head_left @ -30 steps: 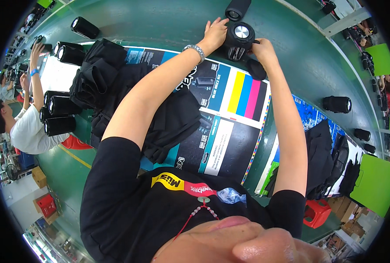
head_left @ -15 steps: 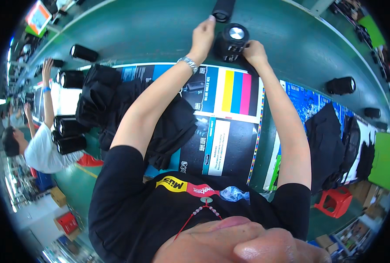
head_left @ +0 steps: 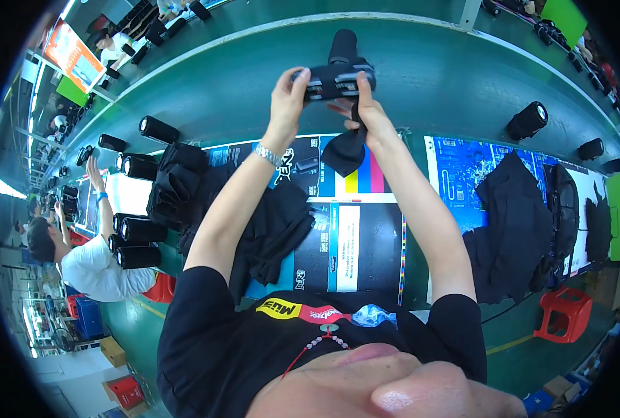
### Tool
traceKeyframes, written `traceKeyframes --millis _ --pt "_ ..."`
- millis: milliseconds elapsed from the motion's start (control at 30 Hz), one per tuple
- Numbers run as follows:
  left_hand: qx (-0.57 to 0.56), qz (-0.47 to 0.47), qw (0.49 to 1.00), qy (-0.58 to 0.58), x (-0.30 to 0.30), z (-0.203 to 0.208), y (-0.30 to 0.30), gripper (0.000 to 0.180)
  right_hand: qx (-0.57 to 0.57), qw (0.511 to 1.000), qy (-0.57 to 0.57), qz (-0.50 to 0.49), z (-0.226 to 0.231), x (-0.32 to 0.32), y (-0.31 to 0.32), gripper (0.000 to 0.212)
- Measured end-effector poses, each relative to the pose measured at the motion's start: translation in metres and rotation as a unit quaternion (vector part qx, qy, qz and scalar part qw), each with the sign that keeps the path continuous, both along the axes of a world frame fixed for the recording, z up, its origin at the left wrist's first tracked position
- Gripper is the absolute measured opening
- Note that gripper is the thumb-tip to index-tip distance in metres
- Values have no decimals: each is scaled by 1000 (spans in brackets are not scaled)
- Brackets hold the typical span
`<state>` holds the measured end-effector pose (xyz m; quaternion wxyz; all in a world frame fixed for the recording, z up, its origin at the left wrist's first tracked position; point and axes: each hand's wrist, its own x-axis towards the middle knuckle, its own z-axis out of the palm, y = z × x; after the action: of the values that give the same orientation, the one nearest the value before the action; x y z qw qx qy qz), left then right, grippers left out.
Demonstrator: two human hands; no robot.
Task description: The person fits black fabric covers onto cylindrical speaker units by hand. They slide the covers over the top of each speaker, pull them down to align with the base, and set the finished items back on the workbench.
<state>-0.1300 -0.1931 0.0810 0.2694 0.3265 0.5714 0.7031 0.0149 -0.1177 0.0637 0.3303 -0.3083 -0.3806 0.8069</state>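
Note:
Between my hands a black cylindrical speaker [head_left: 331,83] lies on its side, raised over the green surface and slightly blurred. My left hand [head_left: 289,97] grips its left end, thumb on top. My right hand [head_left: 371,115] closes round the right end, thumb over the top edge. A black cloth pouch [head_left: 345,152] hangs below my right hand, over the colour-striped sheet; its upper end is hidden by the fingers. Just behind the speaker is another black cylindrical speaker [head_left: 342,47], touched by neither hand.
Piled black cloth [head_left: 261,237] covers part of the printed sheets [head_left: 376,240]. Several black speakers [head_left: 140,230] stand at left, beside a co-worker in a white shirt [head_left: 104,265]. At right are more black cloth [head_left: 512,230], another speaker [head_left: 527,120] and a red stool [head_left: 563,313].
The speaker has gone from upright to sideways. My left hand has left the farther speaker and now grips this one. A black pouch now hangs by my right hand; the view has shifted.

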Motion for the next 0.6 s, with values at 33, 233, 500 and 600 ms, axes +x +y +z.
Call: traceKeyframes --millis 33,233,500,600 --pt "-26 -27 999 28 5 -3 -8 32 10 999 53 0 0 -7 3 68" --pt "-12 8 983 184 -28 -1 -17 34 442 889 -82 -83 1 -7 17 62" --pt "-53 -152 882 444 -22 54 43 26 467 869 -162 -24 -10 -1 22 71" --pt "-123 -168 863 461 -40 44 64 27 469 866 -171 -30 -6 1 18 72"
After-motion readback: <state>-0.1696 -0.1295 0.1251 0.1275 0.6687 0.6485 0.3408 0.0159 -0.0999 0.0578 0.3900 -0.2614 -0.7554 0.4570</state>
